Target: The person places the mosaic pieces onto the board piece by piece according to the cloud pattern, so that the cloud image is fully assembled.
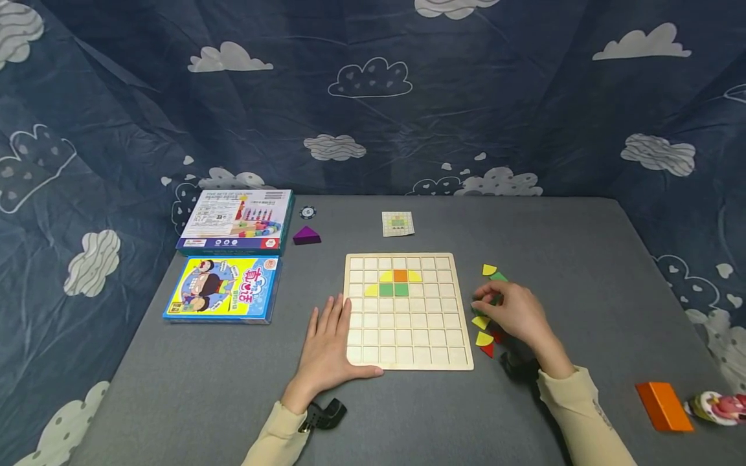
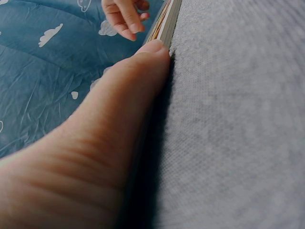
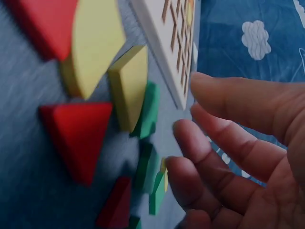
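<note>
A pale wooden grid board [image 1: 408, 336] lies flat on the grey table. Set in its upper squares are an orange square [image 1: 400, 276], two green squares [image 1: 386, 290] and several yellow rounded pieces [image 1: 414, 277]. My left hand [image 1: 325, 346] rests at the board's lower left corner, fingers spread along the left side and thumb along the front edge. Right of the board, my right hand [image 1: 519, 314] hovers over loose yellow, green and red pieces. In the right wrist view its thumb and fingers stand apart, nothing between them, above a red triangle [image 3: 78, 138] and a yellow piece [image 3: 131, 88].
A small pattern card [image 1: 398, 224] lies behind the board. Two game boxes [image 1: 236, 220] occupy the left, beside a purple triangular block [image 1: 307, 235] and a round chip [image 1: 308, 211]. At the right front are an orange block [image 1: 664, 406] and a figurine [image 1: 723, 408].
</note>
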`<state>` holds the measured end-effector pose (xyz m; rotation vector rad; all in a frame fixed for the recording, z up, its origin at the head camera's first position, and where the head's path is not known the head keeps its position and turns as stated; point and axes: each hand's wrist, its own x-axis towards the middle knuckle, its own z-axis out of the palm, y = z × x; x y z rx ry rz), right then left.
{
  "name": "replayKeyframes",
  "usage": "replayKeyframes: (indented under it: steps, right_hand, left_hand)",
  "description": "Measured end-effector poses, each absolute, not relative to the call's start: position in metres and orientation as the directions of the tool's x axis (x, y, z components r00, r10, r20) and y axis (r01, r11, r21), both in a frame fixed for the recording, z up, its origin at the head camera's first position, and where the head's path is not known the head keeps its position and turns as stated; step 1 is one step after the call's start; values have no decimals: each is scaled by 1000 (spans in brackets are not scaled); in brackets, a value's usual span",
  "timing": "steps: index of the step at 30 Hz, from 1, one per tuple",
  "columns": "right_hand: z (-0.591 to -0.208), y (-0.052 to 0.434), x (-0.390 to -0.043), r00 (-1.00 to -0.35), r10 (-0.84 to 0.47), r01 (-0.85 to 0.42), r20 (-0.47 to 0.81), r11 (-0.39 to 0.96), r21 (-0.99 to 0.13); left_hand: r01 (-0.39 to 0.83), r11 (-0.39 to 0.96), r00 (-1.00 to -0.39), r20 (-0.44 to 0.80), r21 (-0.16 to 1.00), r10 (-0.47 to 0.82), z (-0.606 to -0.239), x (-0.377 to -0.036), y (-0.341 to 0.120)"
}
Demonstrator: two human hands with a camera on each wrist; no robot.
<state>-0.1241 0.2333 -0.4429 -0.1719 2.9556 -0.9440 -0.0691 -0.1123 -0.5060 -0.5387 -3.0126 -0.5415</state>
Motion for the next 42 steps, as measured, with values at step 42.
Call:
replayKeyframes:
  steps: [42]
  right_hand:
    - [-451, 244, -130, -988, -122, -44, -98, 817, -574]
  left_hand:
    - [337, 877, -941, 85, 344, 328, -505, -69, -113]
